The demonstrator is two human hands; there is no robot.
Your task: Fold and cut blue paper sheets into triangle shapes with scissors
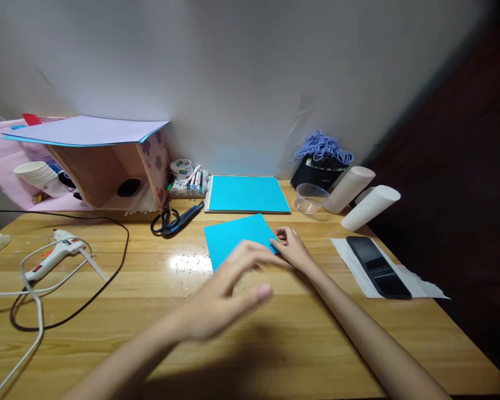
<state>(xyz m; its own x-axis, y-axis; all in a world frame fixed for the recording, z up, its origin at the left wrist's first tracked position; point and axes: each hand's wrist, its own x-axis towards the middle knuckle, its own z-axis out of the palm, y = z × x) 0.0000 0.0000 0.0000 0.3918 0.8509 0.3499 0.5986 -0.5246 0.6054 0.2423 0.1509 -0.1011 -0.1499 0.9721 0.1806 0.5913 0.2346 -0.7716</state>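
Observation:
A blue sheet of paper lies slightly turned on the wooden table, its near part hidden behind my left hand. My right hand pinches the sheet's right corner between thumb and fingers. In front of the sheet, my left hand hovers above the table, a little blurred, with its thumb apart from the fingers and nothing in it. Behind the sheet sits a stack of paper with a blue top.
On the left are a glue gun with looping cables and an open box. Scissors and a utility knife lie near markers. Rightward are a clear bowl, white rolls and a phone.

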